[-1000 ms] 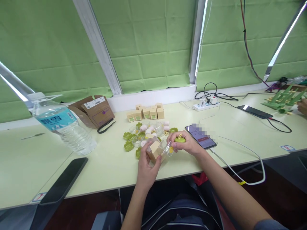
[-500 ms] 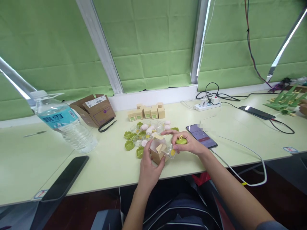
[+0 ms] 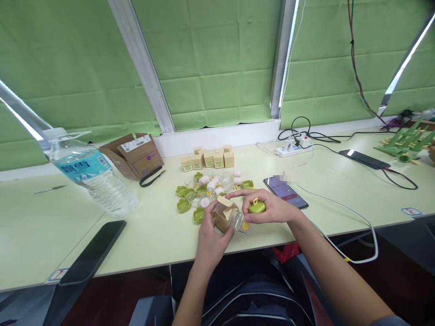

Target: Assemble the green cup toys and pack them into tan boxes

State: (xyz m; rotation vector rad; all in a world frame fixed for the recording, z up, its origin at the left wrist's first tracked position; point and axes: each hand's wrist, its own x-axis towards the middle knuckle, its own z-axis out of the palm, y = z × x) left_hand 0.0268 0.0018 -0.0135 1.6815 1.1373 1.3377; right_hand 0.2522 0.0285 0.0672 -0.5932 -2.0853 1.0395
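Note:
My left hand (image 3: 211, 240) is closed around a small brown cardboard box (image 3: 221, 221), its top flap up. At the box's right side, near my left thumb, is a small clear plastic container (image 3: 239, 222) with a yellow spot, tilted; my right thumb touches or nearly touches it. My right hand (image 3: 273, 207) grips a round green lid (image 3: 257, 208) with a yellow loop on top. Its index finger stretches toward the box flap. Just beyond both hands lies a pile of green flower-shaped cups (image 3: 183, 206), pale pink rolls (image 3: 204, 180) and clear plastic pieces (image 3: 226, 179).
Several small boxes (image 3: 209, 160) stand behind the pile. Left are an open carton (image 3: 136, 158), a large water bottle (image 3: 95, 176) and a dark phone (image 3: 93, 251). Right lie a lit phone (image 3: 285, 192), a white cable (image 3: 356, 217) and a power strip (image 3: 294, 150). Green parts (image 3: 404, 145) sit far right.
The clear container has turned and shifted slightly right and down beside the box. My right hand has moved a little right, its index finger now by the flap.

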